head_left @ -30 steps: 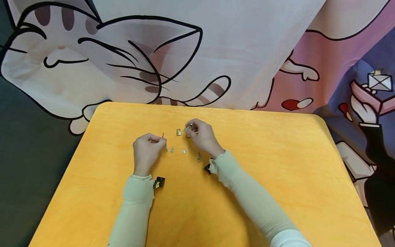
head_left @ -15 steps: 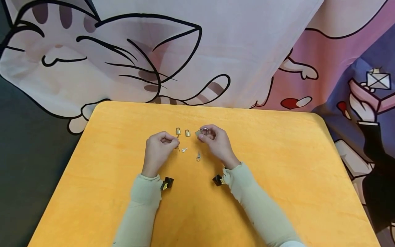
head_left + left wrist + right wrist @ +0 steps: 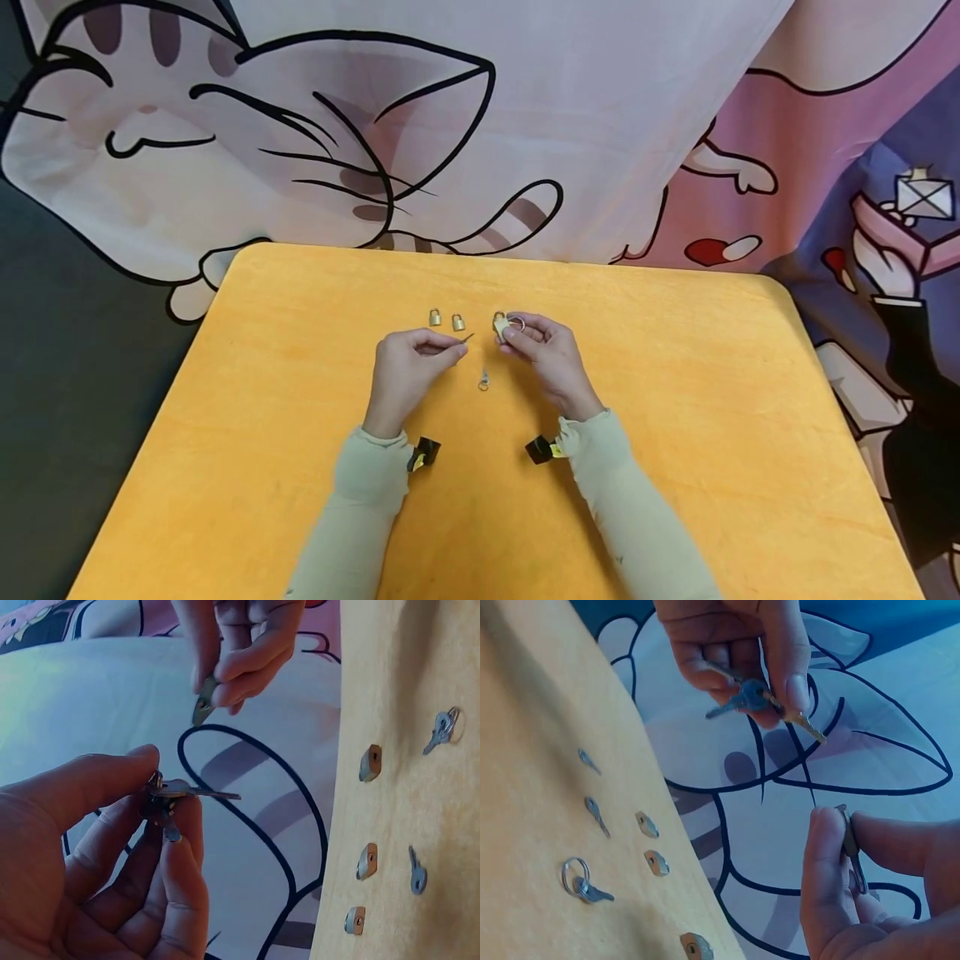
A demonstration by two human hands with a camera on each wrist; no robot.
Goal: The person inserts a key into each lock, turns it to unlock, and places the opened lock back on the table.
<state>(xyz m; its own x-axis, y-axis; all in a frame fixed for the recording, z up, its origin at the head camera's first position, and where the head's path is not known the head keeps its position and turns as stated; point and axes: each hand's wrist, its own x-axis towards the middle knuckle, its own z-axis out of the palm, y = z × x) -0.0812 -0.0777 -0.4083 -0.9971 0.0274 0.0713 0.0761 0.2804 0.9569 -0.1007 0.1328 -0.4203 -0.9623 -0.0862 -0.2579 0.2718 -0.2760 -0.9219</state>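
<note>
My left hand (image 3: 416, 367) pinches a small bunch of keys (image 3: 180, 789) between thumb and fingers. One key sticks out toward the right hand, and another hangs below it. Facing it, my right hand (image 3: 551, 354) holds a small brass padlock (image 3: 849, 840) by its body, with the curved shackle showing beside the fingers in the head view. A gap separates key tip and padlock. Both hands are raised over the table. Behind them, one brass padlock (image 3: 435, 317) and a second padlock (image 3: 458, 322) stand on the tabletop; a third padlock (image 3: 370, 763) stands near the right hand.
On the yellow table (image 3: 480, 517) lies a ring with keys (image 3: 483, 381), between the wrists and nearer the body. Loose keys lie there too, including a single key (image 3: 418, 871). A printed cloth (image 3: 585, 125) with cartoon drawings hangs behind the table's far edge.
Both hands have moved right. The right hand has drawn away from the two left padlocks with its padlock and turned it. The left hand's key now points right, toward that padlock.
</note>
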